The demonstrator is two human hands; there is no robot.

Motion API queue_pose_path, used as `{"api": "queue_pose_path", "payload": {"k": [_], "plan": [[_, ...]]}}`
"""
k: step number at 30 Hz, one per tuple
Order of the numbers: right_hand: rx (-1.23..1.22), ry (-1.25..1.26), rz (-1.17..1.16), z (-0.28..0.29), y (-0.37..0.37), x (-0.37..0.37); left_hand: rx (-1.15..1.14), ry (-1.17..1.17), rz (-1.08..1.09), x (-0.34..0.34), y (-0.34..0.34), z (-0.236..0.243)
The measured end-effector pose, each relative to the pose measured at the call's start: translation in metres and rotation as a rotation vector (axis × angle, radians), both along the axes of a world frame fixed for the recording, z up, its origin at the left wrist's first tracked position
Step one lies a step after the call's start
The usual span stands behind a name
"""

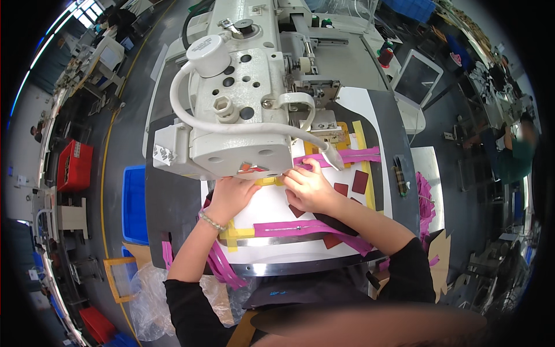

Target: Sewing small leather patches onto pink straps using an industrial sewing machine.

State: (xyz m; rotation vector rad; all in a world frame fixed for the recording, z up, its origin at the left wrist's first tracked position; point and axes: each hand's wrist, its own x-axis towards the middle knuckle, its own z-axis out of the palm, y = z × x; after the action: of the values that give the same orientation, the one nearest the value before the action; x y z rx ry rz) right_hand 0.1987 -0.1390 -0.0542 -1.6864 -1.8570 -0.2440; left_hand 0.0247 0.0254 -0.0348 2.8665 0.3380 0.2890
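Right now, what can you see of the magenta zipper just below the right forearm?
The magenta zipper is a long, fabric-looking strip with a pale line of teeth along its middle and what looks like a small slider. It lies flat across the white sheet, its left end beside yellow tape, its right part bending toward the person past a dark red patch. The right hand is apart from it; whether the forearm touches it is unclear.

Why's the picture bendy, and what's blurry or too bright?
Head view: the fisheye lens bends straight edges and darkens the corners; head view: the large shape at the bottom is too blurred to name, while the left hand and right hand look fairly sharp; head view: the window at top left glares white.
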Motion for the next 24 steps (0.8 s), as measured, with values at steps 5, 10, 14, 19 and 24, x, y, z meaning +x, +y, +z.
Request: {"api": "queue_pose_path", "payload": {"k": [5,10,14,19,24], "plan": [[-0.055,0.019,0.025,0.000,0.001,0.011,-0.304,0.076,0.027,0.006,0.026,-0.011],[-0.028,0.068,0.016,-0.003,-0.004,0.013,-0.692,0.323,0.063,0.019,0.043,-0.018],[-0.033,0.077,0.025,0.002,-0.003,0.011,-0.827,0.195,0.016,0.017,0.057,-0.046],[-0.020,0.051,0.023,0.000,-0.004,0.016,-0.675,0.183,-0.031,0.023,0.061,-0.049],[-0.049,0.084,0.007,-0.002,-0.003,0.011,-0.762,0.196,0.032,0.018,0.056,-0.044]]}}
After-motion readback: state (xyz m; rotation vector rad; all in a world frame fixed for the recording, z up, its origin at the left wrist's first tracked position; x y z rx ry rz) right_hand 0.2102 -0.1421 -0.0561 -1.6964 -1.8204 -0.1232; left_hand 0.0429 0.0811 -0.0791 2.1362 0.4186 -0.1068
